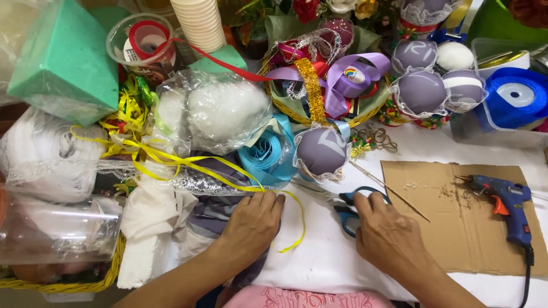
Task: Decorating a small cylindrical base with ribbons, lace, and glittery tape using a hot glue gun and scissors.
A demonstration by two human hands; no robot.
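Note:
My left hand (251,225) lies flat, fingers together, on a purple-grey folded cloth (211,214) at the table's near edge, holding nothing. A yellow ribbon (182,162) loops past its fingertips. My right hand (385,234) rests on the white table (325,262), its fingers touching the blue handles of a pair of scissors (345,208). The scissor blades point left toward a purple fabric-covered ball with lace trim (322,151). A thin wooden skewer (388,191) lies just beyond the right hand.
A cardboard sheet (462,228) with a blue glue gun (508,205) lies to the right. A basket of ribbons (325,80), more purple balls (422,88), a blue ribbon roll (514,97), green foam block (65,63), bagged stuffing (222,111) and a light-blue ribbon coil (268,157) crowd the far side.

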